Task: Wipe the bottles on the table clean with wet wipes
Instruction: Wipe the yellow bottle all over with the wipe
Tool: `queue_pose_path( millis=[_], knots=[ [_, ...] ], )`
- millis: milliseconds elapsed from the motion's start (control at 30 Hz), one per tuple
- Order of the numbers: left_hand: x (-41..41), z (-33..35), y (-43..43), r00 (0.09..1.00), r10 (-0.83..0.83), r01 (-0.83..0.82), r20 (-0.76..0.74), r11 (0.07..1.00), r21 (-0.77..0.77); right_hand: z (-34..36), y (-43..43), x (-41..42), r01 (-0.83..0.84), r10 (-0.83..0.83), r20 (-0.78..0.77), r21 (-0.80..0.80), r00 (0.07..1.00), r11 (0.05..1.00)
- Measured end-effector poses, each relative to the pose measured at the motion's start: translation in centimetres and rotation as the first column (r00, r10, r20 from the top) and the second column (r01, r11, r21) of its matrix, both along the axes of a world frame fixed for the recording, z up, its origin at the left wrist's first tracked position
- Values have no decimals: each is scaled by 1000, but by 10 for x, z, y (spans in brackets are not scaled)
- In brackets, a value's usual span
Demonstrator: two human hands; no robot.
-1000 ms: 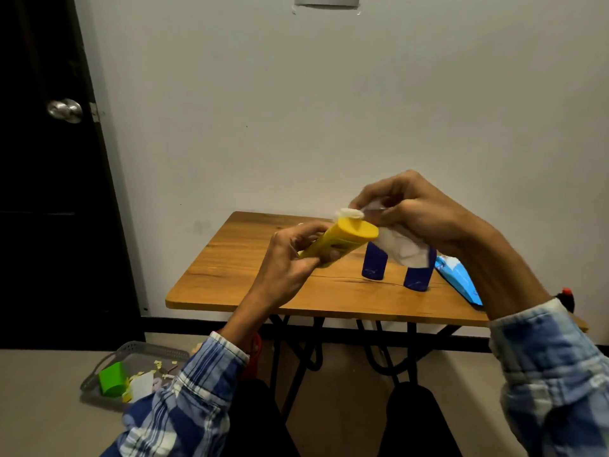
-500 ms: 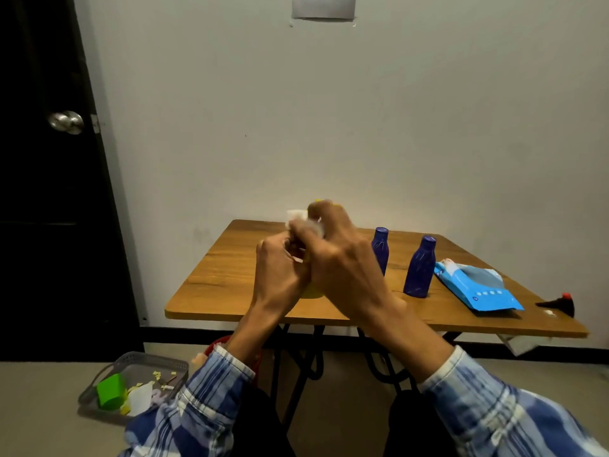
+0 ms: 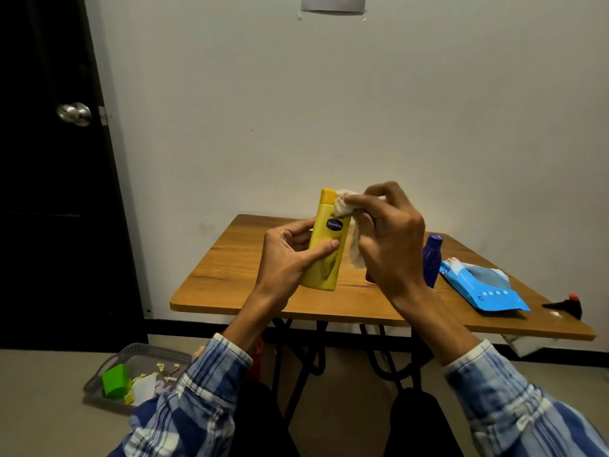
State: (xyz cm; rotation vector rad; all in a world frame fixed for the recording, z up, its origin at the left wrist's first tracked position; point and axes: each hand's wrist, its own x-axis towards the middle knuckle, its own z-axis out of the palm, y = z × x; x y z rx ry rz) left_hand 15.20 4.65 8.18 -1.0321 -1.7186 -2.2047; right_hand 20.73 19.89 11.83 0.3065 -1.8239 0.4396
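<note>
The table (image 3: 230, 282) stands against the wall. On its right part lies a blue pack (image 3: 484, 288) of wipes, flap open, and just left of it stands a blue bottle (image 3: 431, 258), partly hidden behind the right wrist.

The yellow bottle (image 3: 324, 249) is held up before the table's middle, cap on top, leaning slightly. I cannot tell whether its base touches the wood. The left hand (image 3: 286, 258) grips it round the lower half, with the thumb laid across the front and the fingers curled behind. The right hand (image 3: 392, 239) has curled fingers that pinch a white wipe (image 3: 354, 249) against the bottle's right shoulder, just under the cap. The rest of the wipe hangs limp down that side.

The bottle looks like smooth plastic: probably light, stiff enough to take rubbing, yet likely to give a little under a hard squeeze. It will probably turn slick once wet. The low grip seems the right one, as it leaves the cap, shoulder and label free. Dry fingers should stay on a part not yet wiped. The wipe is soft and floppy, so bunching it under the fingertips probably gives firmer pressure than a loose sheet.
</note>
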Motion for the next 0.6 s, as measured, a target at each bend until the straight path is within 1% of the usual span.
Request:
queue_pose_path(
  millis=[33, 100, 133, 167, 200, 233, 267, 300, 333, 433, 467, 500, 600],
  knots=[
    [0, 0, 0, 1000, -20, 20, 11, 1000, 11, -4, -1, 0, 0, -1, 6, 42, 1000, 999],
    [-3, -1, -2, 999, -37, 36, 20, 999, 31, -19, -6, 3, -32, 20, 58, 217, 998, 976],
    [-4, -1, -3, 999, -38, 37, 22, 999, 32, -23, -6, 3, -51, 32, 73, 274, 997, 960],
    [-4, -1, -4, 999, -44, 43, 27, 999, 30, -22, -2, 3, -55, 39, 66, 256, 997, 965],
    [-3, 0, -3, 998, -57, 56, 35, 998, 26, -18, 2, 1, -44, 38, 37, 161, 999, 986],
    [-1, 1, -1, 997, -67, 66, 40, 998, 15, -13, 7, 1, -30, 30, -9, 30, 1000, 999],
    [0, 2, 1, 997, -71, 71, 44, 997, 7, -9, 9, 0, -35, 31, -49, -75, 998, 997],
    [0, 2, 2, 996, -70, 69, 48, 998, 7, -8, 9, 0, -39, 32, -67, -114, 997, 993],
    [-1, 3, 2, 996, -73, 72, 52, 997, 19, -11, 6, 0, -36, 31, -64, -87, 997, 996],
    [-7, 3, -2, 996, -50, 46, 69, 997, 56, -35, -4, 1, -63, 62, 13, 131, 998, 989],
    [-9, 2, -3, 997, -31, 27, 73, 998, 54, -41, -5, 2, -86, 79, 51, 144, 996, 986],
    [-10, 1, -4, 996, -22, 17, 83, 999, 52, -44, -4, 1, -109, 100, 81, 122, 992, 987],
    [-12, -1, -1, 985, -95, 84, 145, 994, 75, -39, -1, -2, -113, 110, 69, 50, 992, 992]
  ],
)
